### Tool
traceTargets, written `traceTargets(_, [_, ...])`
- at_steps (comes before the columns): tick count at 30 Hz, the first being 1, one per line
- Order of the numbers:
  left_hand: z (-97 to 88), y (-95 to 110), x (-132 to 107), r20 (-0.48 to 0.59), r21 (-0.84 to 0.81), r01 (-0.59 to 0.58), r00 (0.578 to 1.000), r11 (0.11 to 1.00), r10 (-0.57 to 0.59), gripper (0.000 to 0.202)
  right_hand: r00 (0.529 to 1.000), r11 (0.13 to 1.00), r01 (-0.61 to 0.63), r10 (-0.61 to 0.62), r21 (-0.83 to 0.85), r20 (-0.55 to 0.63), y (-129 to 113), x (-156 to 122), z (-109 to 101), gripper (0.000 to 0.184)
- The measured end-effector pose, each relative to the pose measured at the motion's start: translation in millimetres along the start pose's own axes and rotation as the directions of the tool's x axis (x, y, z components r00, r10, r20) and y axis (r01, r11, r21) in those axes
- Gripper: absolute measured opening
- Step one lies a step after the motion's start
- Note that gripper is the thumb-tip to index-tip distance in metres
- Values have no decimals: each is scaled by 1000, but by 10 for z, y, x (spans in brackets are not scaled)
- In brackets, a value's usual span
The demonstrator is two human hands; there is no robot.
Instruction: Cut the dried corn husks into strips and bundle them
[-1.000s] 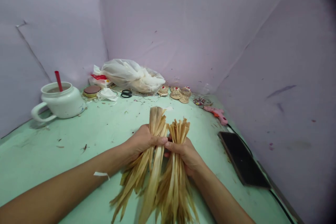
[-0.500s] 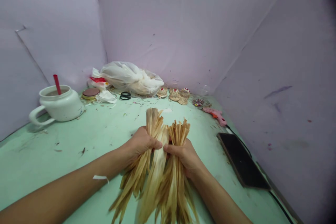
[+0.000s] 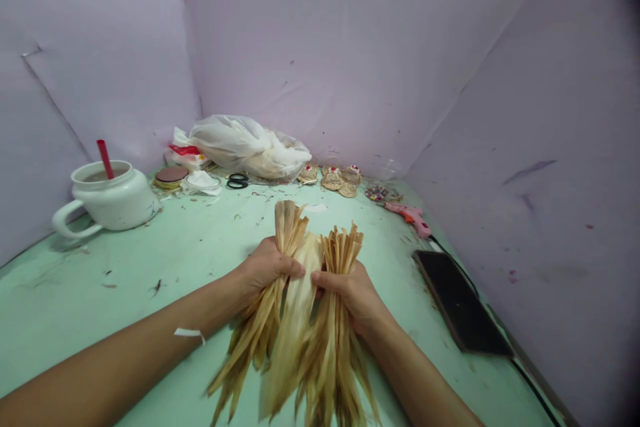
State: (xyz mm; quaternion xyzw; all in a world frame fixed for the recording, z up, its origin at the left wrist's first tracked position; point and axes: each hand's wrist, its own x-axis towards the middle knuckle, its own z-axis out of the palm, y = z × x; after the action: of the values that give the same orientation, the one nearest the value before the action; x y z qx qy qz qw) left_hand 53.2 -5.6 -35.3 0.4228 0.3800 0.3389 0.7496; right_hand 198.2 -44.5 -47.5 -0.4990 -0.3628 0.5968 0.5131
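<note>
My left hand [image 3: 273,265] is closed around a bundle of dried husk strips [image 3: 289,223], its thumb lying across the front. A second bundle of dried husk strips [image 3: 343,247] is gripped in my right hand [image 3: 353,290], bunched tight at the top. Between the two hangs a wide pale dried husk [image 3: 303,287], with both thumbs at its edges. The strips fan out downward towards me over the green tabletop [image 3: 200,247]. Most fingers of both hands are hidden behind the bundles.
At the left stands a white mug [image 3: 117,197] with a red straw [image 3: 105,159]. Along the back are a white plastic bag [image 3: 245,147], black scissors [image 3: 237,181] and woven ornaments [image 3: 340,180]. A pink glue gun [image 3: 413,219] and a dark phone [image 3: 463,303] lie at the right.
Both hands keep their bundles. My left hand has moved slightly left and up, so the gap between the thumbs is a little wider and more of the pale husk shows.
</note>
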Motion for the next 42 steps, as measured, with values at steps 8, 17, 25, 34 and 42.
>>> traceTargets(8, [66,-5,-20,4,111,-27,1000,993,27,21,999,994,47,-46,-97,14,-24,-23,72,18])
traceTargets(17, [89,-81,1,-167,262,-31,983,964,77,18,991,983,63,-82,-171,-106,45,-9,104,17])
traceTargets(25, [100,-87,8,-201,297,-17,976,955,80,16,984,977,45,-79,-209,-160,8,-25,136,14])
traceTargets(34, [-14,-40,43,-140,231,-29,988,973,62,16,991,983,-57,77,173,-112,-139,1,-77,15])
traceTargets(42, [-296,63,209,-326,360,52,942,932,73,16,977,908,-66,-25,414,212,-753,-70,-850,25])
